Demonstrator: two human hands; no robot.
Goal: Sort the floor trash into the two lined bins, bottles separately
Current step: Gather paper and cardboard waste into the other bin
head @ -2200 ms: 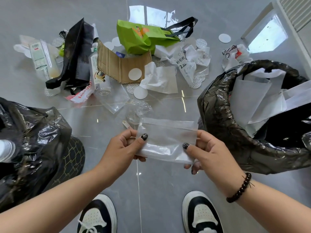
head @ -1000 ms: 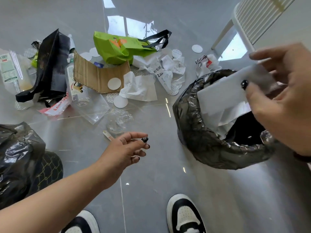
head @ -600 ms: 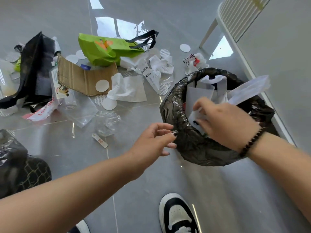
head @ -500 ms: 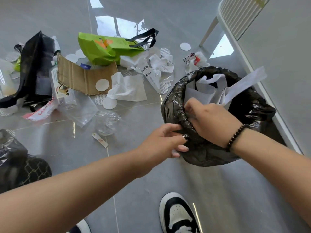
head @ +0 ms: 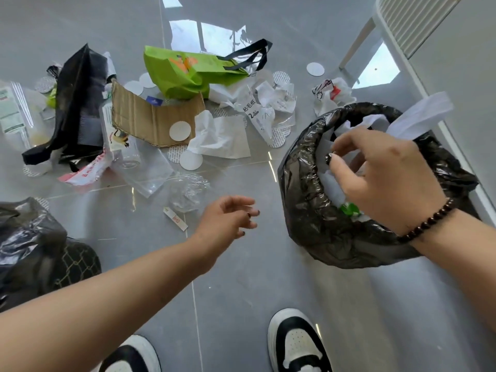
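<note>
I'm hovering my left hand (head: 228, 218), fingers apart, empty. My right hand (head: 381, 178), fingers loosely spread, is over the right bin (head: 308, 205); its overfull white bags (head: 418, 116) risk spilling. Bottle (head: 120, 140) lying far left.

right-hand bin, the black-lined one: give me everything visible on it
The right bin is round and wrapped in a glossy, wrinkled black plastic liner folded over the rim, so the bin's own wall is hidden. It stands on the grey tile floor, mouth open toward the camera. Inside are white bags or sheets, a white strip overhanging the far rim, and a green scrap near the front. The right hand hovers over the opening, fingers loose; contact with the contents cannot be told.
</note>
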